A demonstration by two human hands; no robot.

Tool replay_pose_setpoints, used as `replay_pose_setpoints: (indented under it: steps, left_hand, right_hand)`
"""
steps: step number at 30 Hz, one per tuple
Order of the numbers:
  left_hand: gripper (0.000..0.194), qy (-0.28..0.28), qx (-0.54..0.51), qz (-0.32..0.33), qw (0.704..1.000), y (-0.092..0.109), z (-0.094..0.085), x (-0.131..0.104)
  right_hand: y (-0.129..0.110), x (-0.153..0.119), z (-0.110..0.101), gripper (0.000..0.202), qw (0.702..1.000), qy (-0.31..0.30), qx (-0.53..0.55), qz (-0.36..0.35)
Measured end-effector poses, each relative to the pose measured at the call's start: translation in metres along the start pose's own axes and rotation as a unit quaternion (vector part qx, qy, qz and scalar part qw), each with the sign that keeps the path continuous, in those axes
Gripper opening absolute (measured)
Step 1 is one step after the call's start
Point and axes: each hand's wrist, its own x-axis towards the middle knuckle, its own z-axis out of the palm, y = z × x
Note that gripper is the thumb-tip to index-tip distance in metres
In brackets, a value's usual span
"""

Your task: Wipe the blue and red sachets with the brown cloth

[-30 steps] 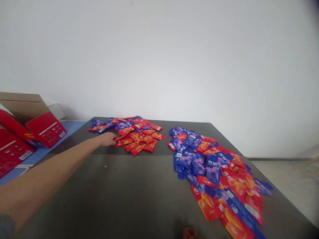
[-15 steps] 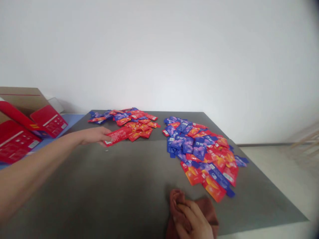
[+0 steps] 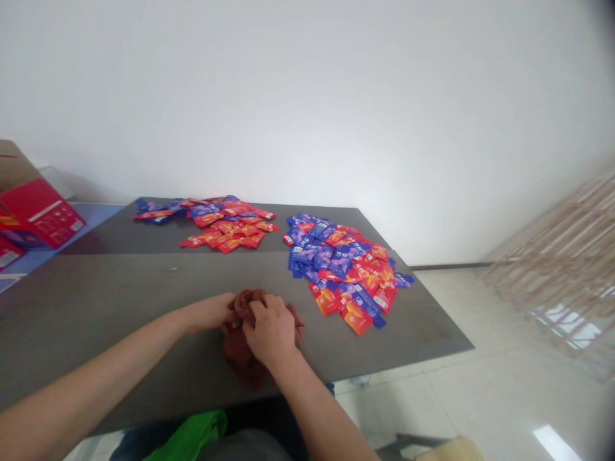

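My right hand point(image 3: 273, 330) is closed on a crumpled reddish-brown cloth point(image 3: 243, 358), just above the near part of the table. My left hand point(image 3: 217, 312) meets the cloth from the left, its fingers mostly hidden behind the folds. A small bit of a red pouch point(image 3: 234, 325) shows between that hand and the cloth; the rest of it is covered. To the right lies a large pile of red and purple-blue pouches point(image 3: 341, 256) with fruit pictures. A second pile of such pouches point(image 3: 230, 221) lies toward the far left.
The dark grey table point(image 3: 120, 294) ends at the wall behind and has an open right edge. Red cardboard boxes point(image 3: 48, 214) stand on a blue surface at the left. Bamboo-like racks point(image 3: 562, 256) lean at the right. Green fabric point(image 3: 192, 438) is below the front edge.
My left hand has come back from the far left pile to the cloth. My right hand and the cloth now meet it. The view has shifted right and down.
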Motion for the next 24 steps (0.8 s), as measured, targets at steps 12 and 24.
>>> replay_pose_setpoints:
  steps: [12, 24]
  left_hand:
    - [0.034, 0.070, -0.075, 0.035, 0.994, -0.032, 0.013, 0.000]
    - [0.032, 0.100, -0.071, 0.010, 0.992, -0.030, 0.019, -0.001]
  right_hand:
    - [0.004, 0.004, -0.001, 0.024, 0.996, -0.055, 0.006, 0.071]
    - [0.041, 0.038, -0.034, 0.023, 0.988, -0.087, -0.101, 0.083]
